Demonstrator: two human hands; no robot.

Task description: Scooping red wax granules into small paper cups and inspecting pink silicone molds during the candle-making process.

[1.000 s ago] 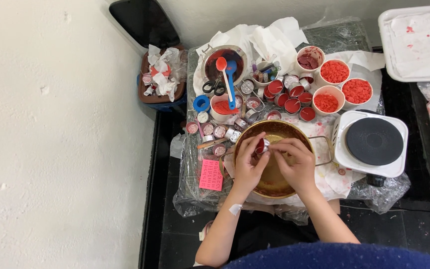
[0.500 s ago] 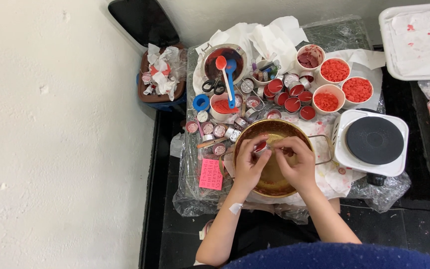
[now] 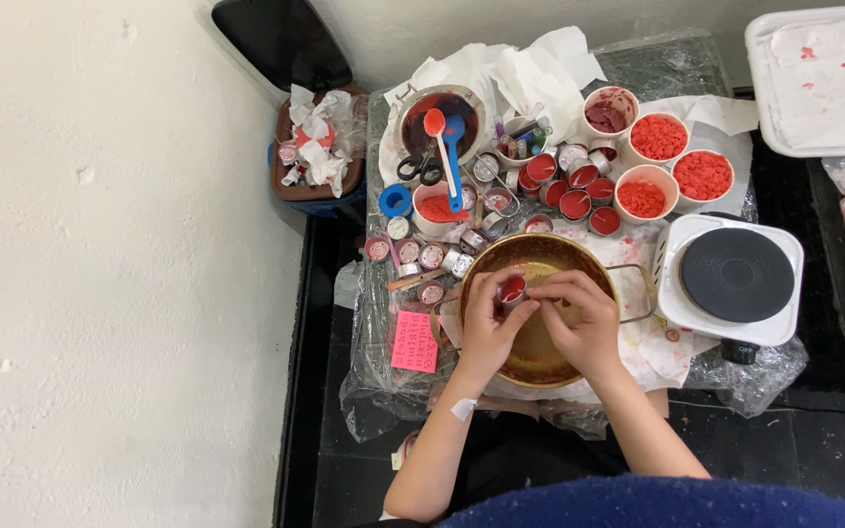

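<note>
My left hand [image 3: 486,328] pinches a small red-filled tin [image 3: 511,290] over the brass pot [image 3: 540,262]; my right hand [image 3: 579,318] curls beside it, fingertips touching the tin's rim; beyond the pot stand more filled tins [image 3: 573,203]; right of it, the hotplate [image 3: 735,276].

White wall [image 3: 100,244]; black floor [image 3: 814,450]
</note>
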